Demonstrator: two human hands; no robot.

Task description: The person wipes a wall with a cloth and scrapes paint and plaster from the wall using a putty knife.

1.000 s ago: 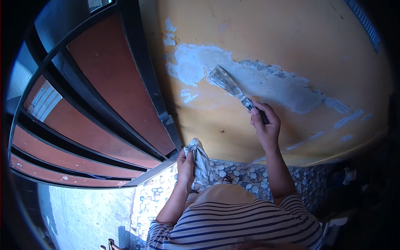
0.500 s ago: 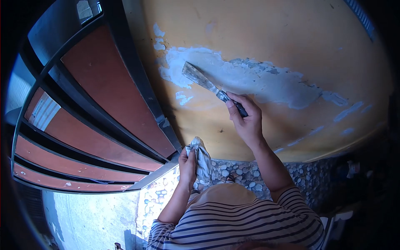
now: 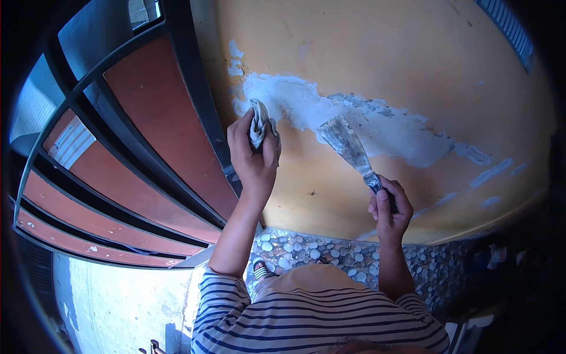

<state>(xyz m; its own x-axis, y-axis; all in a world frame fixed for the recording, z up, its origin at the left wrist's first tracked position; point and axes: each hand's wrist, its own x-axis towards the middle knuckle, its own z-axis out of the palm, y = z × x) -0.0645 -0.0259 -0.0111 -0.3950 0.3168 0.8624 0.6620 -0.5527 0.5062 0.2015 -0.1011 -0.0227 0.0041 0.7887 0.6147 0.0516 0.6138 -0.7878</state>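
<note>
The left hand pinched a bunched rag before the left end of the white patch on the wall. The right hand was wrapped round the handle of the scraper, its blade over the patch's lower edge; whether it touched could not be told.

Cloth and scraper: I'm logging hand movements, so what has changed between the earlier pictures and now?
The left hand has lifted the cloth from low down to the patch's left end; whether it touches is unclear. The scraper in the right hand went left, then back right and lower. Nothing was taken or let go; both grips stayed, and the patch looks much the same.
</note>
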